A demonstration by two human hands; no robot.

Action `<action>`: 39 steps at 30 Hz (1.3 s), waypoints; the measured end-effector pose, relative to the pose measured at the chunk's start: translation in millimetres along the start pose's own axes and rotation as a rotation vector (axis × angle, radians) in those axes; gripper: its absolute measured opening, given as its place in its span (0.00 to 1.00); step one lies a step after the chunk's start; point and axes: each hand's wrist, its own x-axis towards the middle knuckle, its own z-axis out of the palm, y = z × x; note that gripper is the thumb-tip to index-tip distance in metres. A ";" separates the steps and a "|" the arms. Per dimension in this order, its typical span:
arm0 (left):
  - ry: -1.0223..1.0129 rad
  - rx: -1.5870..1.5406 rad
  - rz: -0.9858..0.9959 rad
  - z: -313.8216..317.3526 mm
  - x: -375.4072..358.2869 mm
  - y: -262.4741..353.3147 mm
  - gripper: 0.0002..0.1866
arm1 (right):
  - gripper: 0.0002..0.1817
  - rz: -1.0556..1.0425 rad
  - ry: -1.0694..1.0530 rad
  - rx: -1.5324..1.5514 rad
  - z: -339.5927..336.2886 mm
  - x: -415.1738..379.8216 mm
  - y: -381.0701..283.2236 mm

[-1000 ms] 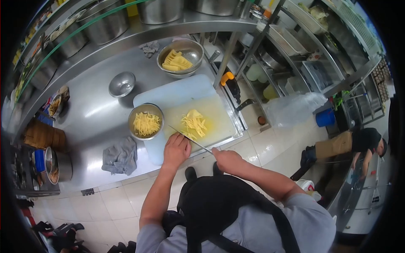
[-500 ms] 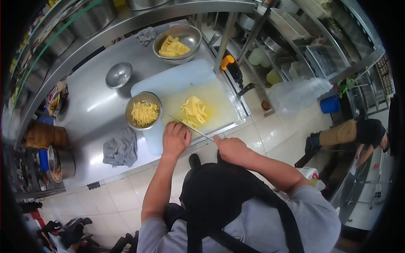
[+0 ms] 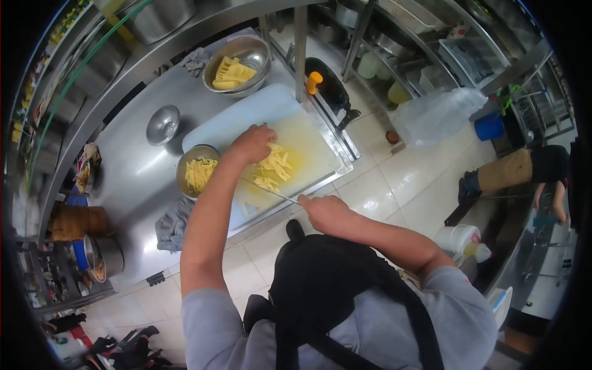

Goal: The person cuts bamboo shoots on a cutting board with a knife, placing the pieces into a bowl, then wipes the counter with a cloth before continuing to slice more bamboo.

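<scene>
My right hand (image 3: 327, 214) is closed round the handle of a knife (image 3: 274, 192), whose blade lies low over the cutting board (image 3: 317, 145). My left hand (image 3: 253, 145) reaches over the board at the upper edge of a pile of yellow strips (image 3: 275, 163); its fingers are bent, and whether they grip anything is hidden. Beneath my left forearm, a metal bowl (image 3: 182, 174) of cut strips (image 3: 200, 174) is partly covered. Larger yellow slices (image 3: 233, 74) sit in a metal bowl (image 3: 256, 52) beyond the board.
A small metal bowl (image 3: 163, 125) and a grey cloth (image 3: 171, 227) are on the steel table (image 3: 139, 179). An orange handle (image 3: 314, 82) stands by a table post (image 3: 300, 55). Another person (image 3: 505, 169) is at the far right.
My left hand has moved from beside the blade up to the far side of the strips. The knife stays in my right hand. The whole view has shifted slightly.
</scene>
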 end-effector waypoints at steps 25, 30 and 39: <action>-0.158 -0.086 -0.314 -54.3 -19.5 17.2 0.10 | 0.22 0.071 -0.186 0.145 -18.5 6.0 7.7; 0.041 -0.173 -0.247 -89.2 -31.8 27.0 0.12 | 0.21 0.146 -0.180 0.099 -27.0 9.4 11.4; 0.297 -0.567 -0.467 -62.5 -126.3 74.5 0.08 | 0.22 0.165 -0.093 0.036 -44.6 2.7 16.0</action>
